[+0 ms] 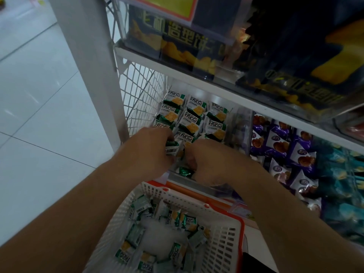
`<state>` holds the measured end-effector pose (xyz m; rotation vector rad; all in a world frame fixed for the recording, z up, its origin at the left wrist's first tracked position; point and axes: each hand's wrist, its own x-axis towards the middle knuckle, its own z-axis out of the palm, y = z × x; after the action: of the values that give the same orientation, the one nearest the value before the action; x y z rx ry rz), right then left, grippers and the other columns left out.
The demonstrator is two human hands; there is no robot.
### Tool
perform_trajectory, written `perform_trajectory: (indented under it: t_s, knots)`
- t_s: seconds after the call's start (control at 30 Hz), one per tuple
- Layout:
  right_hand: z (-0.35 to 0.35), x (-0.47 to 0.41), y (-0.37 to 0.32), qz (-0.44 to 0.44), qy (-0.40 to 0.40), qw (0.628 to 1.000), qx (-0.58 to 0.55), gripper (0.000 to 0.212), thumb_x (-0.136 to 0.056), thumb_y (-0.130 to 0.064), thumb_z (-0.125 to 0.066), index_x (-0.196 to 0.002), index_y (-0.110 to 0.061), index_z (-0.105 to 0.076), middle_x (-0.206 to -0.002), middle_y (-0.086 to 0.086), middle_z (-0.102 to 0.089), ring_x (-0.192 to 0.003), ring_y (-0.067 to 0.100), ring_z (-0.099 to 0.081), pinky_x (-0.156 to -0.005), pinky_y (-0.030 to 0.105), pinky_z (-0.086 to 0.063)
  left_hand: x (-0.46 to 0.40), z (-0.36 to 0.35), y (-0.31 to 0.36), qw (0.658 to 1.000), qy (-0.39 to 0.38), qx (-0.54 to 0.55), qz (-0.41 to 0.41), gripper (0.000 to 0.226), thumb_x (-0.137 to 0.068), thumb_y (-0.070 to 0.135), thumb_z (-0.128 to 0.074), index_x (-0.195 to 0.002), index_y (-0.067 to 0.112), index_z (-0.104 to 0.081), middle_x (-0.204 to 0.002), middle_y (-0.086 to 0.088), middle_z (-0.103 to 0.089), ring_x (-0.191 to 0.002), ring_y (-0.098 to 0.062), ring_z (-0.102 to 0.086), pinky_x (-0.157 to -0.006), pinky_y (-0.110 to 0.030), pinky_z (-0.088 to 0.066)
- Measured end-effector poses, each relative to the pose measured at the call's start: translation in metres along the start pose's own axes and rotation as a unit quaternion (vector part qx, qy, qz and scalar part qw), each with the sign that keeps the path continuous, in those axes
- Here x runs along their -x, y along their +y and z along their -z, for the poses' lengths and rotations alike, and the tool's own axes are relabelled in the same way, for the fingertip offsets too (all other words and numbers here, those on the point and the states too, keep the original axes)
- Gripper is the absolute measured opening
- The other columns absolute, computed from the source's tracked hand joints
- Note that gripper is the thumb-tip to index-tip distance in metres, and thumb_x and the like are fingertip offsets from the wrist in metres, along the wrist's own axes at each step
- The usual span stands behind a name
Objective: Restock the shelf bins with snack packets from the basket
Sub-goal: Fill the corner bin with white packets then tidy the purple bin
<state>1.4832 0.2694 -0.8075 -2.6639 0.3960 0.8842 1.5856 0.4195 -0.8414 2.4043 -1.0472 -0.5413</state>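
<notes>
A clear shelf bin (239, 123) holds rows of green-and-white snack packets (194, 113). Both my hands reach into its near end. My left hand (149, 146) grips a green packet (172, 147) with its barcode side showing. My right hand (204, 160) is curled over the front row and holds another green packet (185, 171) at the bin's front edge. Below my arms sits a white plastic basket (222, 243) with a red rim, and several loose green packets (177, 217) lie in it.
To the right, a second bin holds purple packets (279, 142), then teal ones (344, 174). The shelf above carries dark blue bags (177, 36) behind a clear front. A white post (94, 62) and wire mesh panel (141, 89) bound the shelf's left; tiled floor (39, 85) beyond.
</notes>
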Motion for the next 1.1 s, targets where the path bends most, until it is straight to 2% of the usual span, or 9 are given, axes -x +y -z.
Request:
perform_trajectory:
  t_s: [0.17, 0.4, 0.47, 0.57, 0.7, 0.73, 0.8, 0.87, 1.1]
  knots:
    - [0.001, -0.004, 0.005, 0.000, -0.055, 0.998, -0.024, 0.017, -0.091, -0.010, -0.065, -0.084, -0.013, -0.050, -0.084, 0.012, -0.051, -0.075, 0.023, -0.048, -0.061, 0.037, -0.038, -0.002, 0.000, -0.001, 1.000, -0.009, -0.006, 0.002, 0.030, -0.080, 0.037, -0.079, -0.107, 0.033, -0.066, -0.094, 0.011, -0.063, -0.078, -0.005, -0.059, -0.059, -0.023, -0.048]
    - [0.008, 0.009, 0.003, -0.027, 0.043, 0.995, 0.083, 0.036, -0.080, -0.001, -0.066, -0.059, -0.013, -0.040, -0.061, 0.006, -0.038, -0.060, 0.024, -0.047, -0.054, 0.031, -0.037, -0.004, 0.004, 0.003, 1.000, -0.021, -0.009, 0.011, 0.028, -0.085, 0.037, -0.077, -0.109, 0.032, -0.065, -0.098, 0.009, -0.063, -0.083, -0.009, -0.061, -0.063, -0.026, -0.053]
    - [0.005, 0.013, 0.001, -0.041, 0.046, 0.990, 0.130, 0.024, -0.086, -0.004, -0.063, -0.069, -0.014, -0.050, -0.068, 0.005, -0.049, -0.070, 0.026, -0.058, -0.059, 0.033, -0.046, -0.005, 0.004, 0.004, 1.000, -0.022, -0.009, 0.011, 0.029, -0.085, 0.038, -0.077, -0.111, 0.033, -0.065, -0.098, 0.010, -0.062, -0.083, -0.009, -0.059, -0.062, -0.024, -0.049]
    - [0.003, 0.015, -0.002, -0.058, 0.028, 0.988, 0.139, 0.017, -0.092, -0.005, -0.058, -0.079, -0.016, -0.054, -0.071, 0.003, -0.049, -0.069, 0.024, -0.054, -0.060, 0.032, -0.043, -0.005, 0.005, 0.004, 1.000, -0.024, -0.006, 0.011, 0.031, -0.085, 0.038, -0.078, -0.113, 0.033, -0.065, -0.102, 0.009, -0.063, -0.085, -0.009, -0.059, -0.062, -0.023, -0.048]
    - [0.012, 0.006, 0.005, -0.060, 0.076, 0.995, 0.009, 0.018, -0.088, -0.001, -0.063, -0.080, -0.011, -0.050, -0.075, 0.008, -0.052, -0.067, 0.024, -0.055, -0.059, 0.035, -0.048, -0.004, 0.009, 0.005, 1.000, -0.025, 0.000, 0.015, 0.027, -0.085, 0.034, -0.078, -0.108, 0.032, -0.064, -0.100, 0.010, -0.063, -0.083, -0.008, -0.057, -0.062, -0.020, -0.045]
    - [0.015, 0.004, 0.005, -0.052, 0.096, 0.993, -0.046, 0.017, -0.087, -0.003, -0.066, -0.092, -0.012, -0.053, -0.085, 0.010, -0.059, -0.074, 0.025, -0.059, -0.065, 0.036, -0.052, -0.004, 0.011, 0.006, 1.000, -0.025, 0.001, 0.015, 0.026, -0.084, 0.034, -0.079, -0.105, 0.031, -0.064, -0.097, 0.011, -0.063, -0.081, -0.006, -0.056, -0.060, -0.018, -0.042]
    - [0.017, -0.003, 0.004, -0.007, 0.115, 0.984, -0.139, 0.046, -0.087, -0.008, -0.074, -0.127, -0.019, -0.056, -0.115, 0.005, -0.065, -0.089, 0.019, -0.065, -0.075, 0.034, -0.056, -0.004, 0.013, 0.007, 0.999, -0.028, 0.005, 0.015, 0.025, -0.084, 0.034, -0.080, -0.104, 0.029, -0.065, -0.091, 0.012, -0.062, -0.077, -0.001, -0.054, -0.059, -0.015, -0.040]
    - [0.012, -0.009, -0.001, 0.050, 0.114, 0.975, -0.182, 0.062, -0.087, -0.013, -0.080, -0.142, -0.028, -0.055, -0.127, -0.007, -0.063, -0.096, 0.009, -0.063, -0.078, 0.022, -0.051, -0.005, 0.017, 0.008, 0.999, -0.038, 0.019, 0.018, 0.027, -0.085, 0.037, -0.080, -0.108, 0.031, -0.066, -0.093, 0.011, -0.064, -0.080, -0.002, -0.057, -0.061, -0.016, -0.042]
    - [0.013, -0.009, 0.008, 0.031, 0.184, 0.949, -0.254, 0.034, -0.080, -0.025, -0.088, -0.109, -0.030, -0.071, -0.100, -0.013, -0.070, -0.088, 0.003, -0.065, -0.075, 0.025, -0.053, -0.006, 0.030, 0.018, 0.997, -0.042, 0.062, 0.018, 0.032, -0.083, 0.037, -0.084, -0.110, 0.037, -0.067, -0.101, 0.013, -0.067, -0.086, -0.004, -0.062, -0.062, -0.017, -0.039]
